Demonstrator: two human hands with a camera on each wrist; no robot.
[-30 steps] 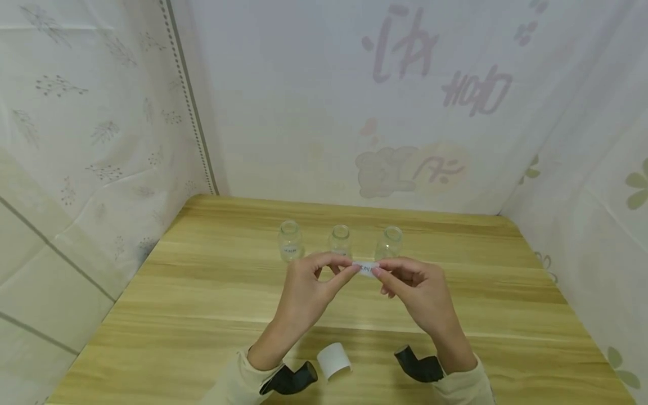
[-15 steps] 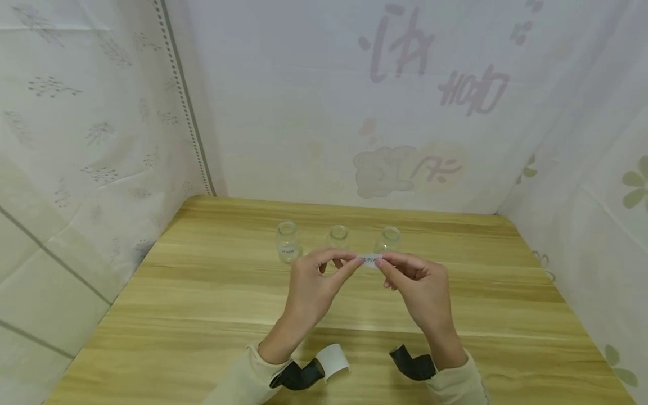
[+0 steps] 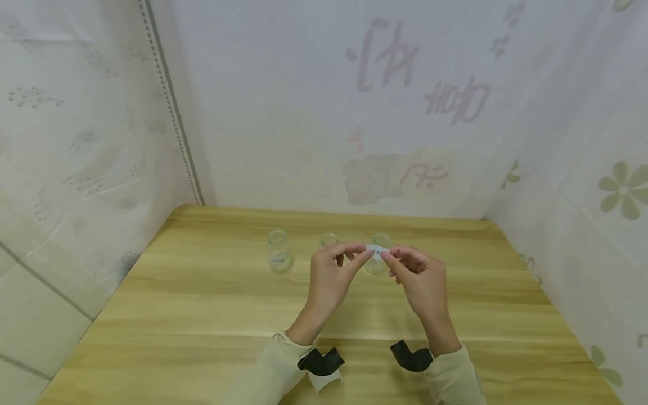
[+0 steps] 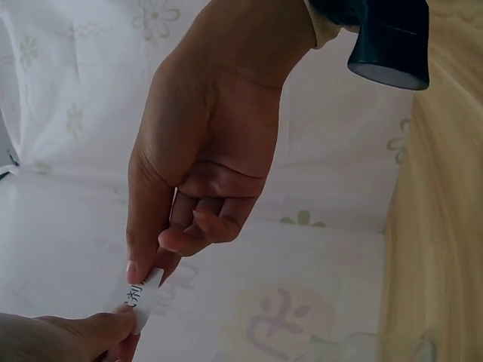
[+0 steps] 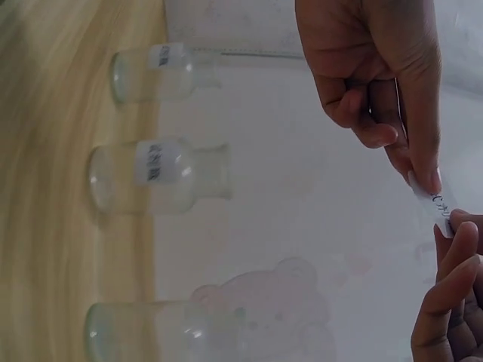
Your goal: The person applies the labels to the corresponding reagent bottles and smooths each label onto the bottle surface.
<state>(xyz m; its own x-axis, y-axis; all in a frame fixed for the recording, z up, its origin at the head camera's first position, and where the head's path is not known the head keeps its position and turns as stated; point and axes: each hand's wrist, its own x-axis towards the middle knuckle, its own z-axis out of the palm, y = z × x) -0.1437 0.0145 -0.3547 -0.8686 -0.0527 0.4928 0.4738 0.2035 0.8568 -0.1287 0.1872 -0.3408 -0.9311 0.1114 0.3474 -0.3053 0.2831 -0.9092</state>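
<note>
A small white paper label (image 3: 376,248) with black writing is stretched between both hands, above the table. My left hand (image 3: 330,277) pinches its left end between thumb and forefinger; my right hand (image 3: 424,281) pinches the right end. In the left wrist view the label (image 4: 140,303) is slightly bent. Just behind the hands stands the right glass jar (image 3: 376,266), which shows no label in the right wrist view. The middle jar (image 5: 162,177) and the left jar (image 3: 278,256) each carry a white label. My left hand partly hides the middle jar in the head view.
A curved white piece (image 3: 326,385), like paper, lies near the table's front, partly behind the black wrist mount (image 3: 322,361) on the left sleeve. Another black mount (image 3: 411,358) sits at the right wrist. Patterned cloth (image 3: 283,112) encloses the wooden table (image 3: 212,315).
Both hands have risen and moved forward with the label, the left one also rightwards, so that it now lies in front of the right jar. The head view has shifted slightly.
</note>
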